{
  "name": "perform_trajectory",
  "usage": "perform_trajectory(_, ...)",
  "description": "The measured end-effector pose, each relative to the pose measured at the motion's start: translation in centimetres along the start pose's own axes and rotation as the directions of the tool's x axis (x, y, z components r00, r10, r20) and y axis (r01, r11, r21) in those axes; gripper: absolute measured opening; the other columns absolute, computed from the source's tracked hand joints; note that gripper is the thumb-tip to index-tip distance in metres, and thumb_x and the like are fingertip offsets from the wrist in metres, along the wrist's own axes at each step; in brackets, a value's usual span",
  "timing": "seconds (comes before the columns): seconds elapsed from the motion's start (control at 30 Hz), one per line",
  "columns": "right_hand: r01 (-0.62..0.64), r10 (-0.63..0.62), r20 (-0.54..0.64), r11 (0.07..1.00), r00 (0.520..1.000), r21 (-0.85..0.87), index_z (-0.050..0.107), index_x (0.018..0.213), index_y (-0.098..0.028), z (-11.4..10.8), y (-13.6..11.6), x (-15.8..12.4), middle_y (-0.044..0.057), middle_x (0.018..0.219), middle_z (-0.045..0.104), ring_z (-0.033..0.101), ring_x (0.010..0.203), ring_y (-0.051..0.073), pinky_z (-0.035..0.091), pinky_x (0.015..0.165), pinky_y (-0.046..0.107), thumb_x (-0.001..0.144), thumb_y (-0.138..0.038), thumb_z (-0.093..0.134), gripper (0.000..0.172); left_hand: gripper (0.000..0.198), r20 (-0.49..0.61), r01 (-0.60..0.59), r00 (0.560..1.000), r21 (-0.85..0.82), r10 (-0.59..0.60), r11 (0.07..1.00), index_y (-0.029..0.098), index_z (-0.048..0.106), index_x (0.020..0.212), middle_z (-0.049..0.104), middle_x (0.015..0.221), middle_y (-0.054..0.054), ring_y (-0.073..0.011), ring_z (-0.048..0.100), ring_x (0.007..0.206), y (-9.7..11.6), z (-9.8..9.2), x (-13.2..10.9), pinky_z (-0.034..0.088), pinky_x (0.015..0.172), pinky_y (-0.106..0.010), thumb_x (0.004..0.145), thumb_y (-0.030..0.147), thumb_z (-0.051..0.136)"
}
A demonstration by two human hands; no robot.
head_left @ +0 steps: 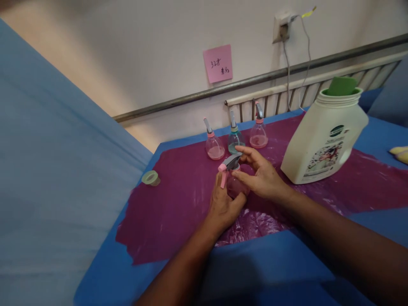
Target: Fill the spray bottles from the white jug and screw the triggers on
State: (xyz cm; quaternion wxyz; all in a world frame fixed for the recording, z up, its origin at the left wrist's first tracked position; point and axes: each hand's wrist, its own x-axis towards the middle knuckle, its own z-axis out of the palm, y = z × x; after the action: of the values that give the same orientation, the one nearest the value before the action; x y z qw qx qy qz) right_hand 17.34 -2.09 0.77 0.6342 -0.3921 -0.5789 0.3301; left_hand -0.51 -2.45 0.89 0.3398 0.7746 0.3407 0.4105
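Observation:
A small clear spray bottle [235,185] with a grey and pink spray head stands between my two hands. My left hand [224,209] is closed around its lower body, thumb on the near side. With thumb and fingers at the collar just under the spray head, my right hand [264,175] grips the neck from the right. Just behind it are three more spray bottles: one with pink liquid [215,149], one with bluish-green liquid [235,139], and another pink one [259,138]. The held bottle's contents are mostly hidden by my fingers.
A large cream jug [321,144] with a green scoop [342,86] in its mouth stands at the right. A small translucent green cup [151,178] sits at the left. Purple plastic sheeting [178,204] covers the blue table [108,276]. A blue curtain [47,170] hangs left.

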Motion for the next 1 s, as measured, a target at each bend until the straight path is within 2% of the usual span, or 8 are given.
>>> perform_trajectory(0.27, 0.015, -0.016, -0.033, 0.999, 0.999, -0.042, 0.054, 0.164, -0.033, -0.3, -0.5, -0.6, 0.01, 0.137, 0.076, 0.073, 0.13, 0.028, 0.055, 0.124, 0.054, 0.095, -0.037, 0.089, 0.078, 0.08, 0.001, 0.006, 1.0, 0.069, -0.006, 0.998, 0.03, 0.047, 0.168, 0.061, 0.168, -0.013, -0.0377, 0.06, 0.156, 0.1, 0.2, -0.4, 0.051, 0.131, -0.063, 0.094, 0.026, 0.079)
perform_trajectory(0.37, 0.008, -0.008, 0.031, 1.0, 0.999, -0.011, 0.049, 0.168, -0.033, -0.6, -1.2, -0.8, 0.011, 0.141, 0.076, 0.074, 0.133, 0.028, 0.055, 0.125, 0.054, 0.102, -0.041, 0.082, 0.074, 0.09, 0.005, 0.015, 1.0, 0.077, -0.015, 0.997, 0.031, 0.043, 0.173, 0.06, 0.17, -0.013, -0.0386, 0.059, 0.158, 0.4, 0.2, -0.5, 0.051, 0.132, -0.062, 0.091, 0.023, 0.079)
perform_trajectory(0.53, -0.052, 0.057, 0.111, 0.997, 0.992, -0.051, 0.047, 0.171, -0.036, -2.1, -2.2, -0.5, 0.011, 0.143, 0.078, 0.077, 0.13, 0.028, 0.061, 0.117, 0.05, 0.101, -0.044, 0.083, 0.079, 0.084, 0.029, 0.017, 0.999, 0.12, -0.02, 0.993, 0.03, 0.045, 0.173, 0.059, 0.173, -0.013, -0.0422, 0.052, 0.165, 1.0, 0.1, -0.9, 0.048, 0.135, -0.066, 0.095, 0.027, 0.076)
perform_trajectory(0.67, 0.018, 0.028, 0.197, 0.973, 0.98, -0.229, 0.063, 0.16, -0.034, -4.0, -2.8, 0.6, 0.011, 0.149, 0.076, 0.076, 0.131, 0.03, 0.061, 0.117, 0.05, 0.096, -0.049, 0.09, 0.071, 0.095, 0.013, 0.06, 0.998, 0.137, -0.062, 0.989, 0.024, 0.033, 0.179, 0.045, 0.183, -0.019, -0.0433, 0.045, 0.171, 0.5, 0.2, -1.4, 0.04, 0.14, -0.069, 0.095, 0.028, 0.076)
perform_trajectory(0.77, 0.062, 0.038, 0.243, 0.918, 0.969, -0.392, 0.079, 0.135, -0.03, -4.9, -3.5, 1.2, 0.009, 0.131, 0.082, 0.078, 0.118, 0.032, 0.064, 0.11, 0.05, 0.095, -0.054, 0.089, 0.048, 0.105, 0.032, 0.124, 0.991, 0.104, -0.128, 0.987, 0.022, 0.027, 0.182, 0.039, 0.187, -0.023, -0.0457, 0.041, 0.172, -0.1, 0.5, -1.6, 0.038, 0.14, -0.072, 0.093, 0.035, 0.081)
perform_trajectory(0.83, 0.086, 0.044, 0.272, 0.889, 0.961, -0.45, 0.082, 0.122, -0.029, -5.1, -4.0, 1.3, 0.008, 0.12, 0.083, 0.078, 0.112, 0.031, 0.065, 0.106, 0.049, 0.098, -0.056, 0.085, 0.037, 0.108, 0.062, 0.152, 0.986, 0.086, -0.157, 0.985, 0.023, 0.028, 0.182, 0.039, 0.186, -0.023, -0.0467, 0.041, 0.172, -0.4, 0.8, -1.5, 0.038, 0.14, -0.073, 0.093, 0.042, 0.085)
perform_trajectory(0.9, 0.093, 0.054, 0.304, 0.888, 0.951, -0.449, 0.081, 0.129, -0.03, -5.0, -4.6, 1.3, 0.007, 0.124, 0.083, 0.078, 0.117, 0.032, 0.064, 0.109, 0.05, 0.101, -0.055, 0.082, 0.038, 0.106, 0.093, 0.155, 0.982, 0.092, -0.163, 0.984, 0.02, 0.03, 0.182, 0.041, 0.185, -0.024, -0.0473, 0.042, 0.171, -0.5, 0.9, -1.3, 0.039, 0.139, -0.073, 0.095, 0.046, 0.085)
perform_trajectory(1.0, 0.053, 0.087, 0.339, 0.923, 0.937, -0.381, 0.07, 0.155, -0.035, -4.9, -5.0, 1.3, 0.008, 0.142, 0.08, 0.076, 0.13, 0.032, 0.061, 0.117, 0.052, 0.104, -0.054, 0.079, 0.056, 0.099, 0.103, 0.095, 0.989, 0.086, -0.104, 0.992, 0.02, 0.032, 0.18, 0.046, 0.182, -0.024, -0.0453, 0.047, 0.169, -0.5, 0.9, -1.1, 0.042, 0.138, -0.071, 0.099, 0.046, 0.081)
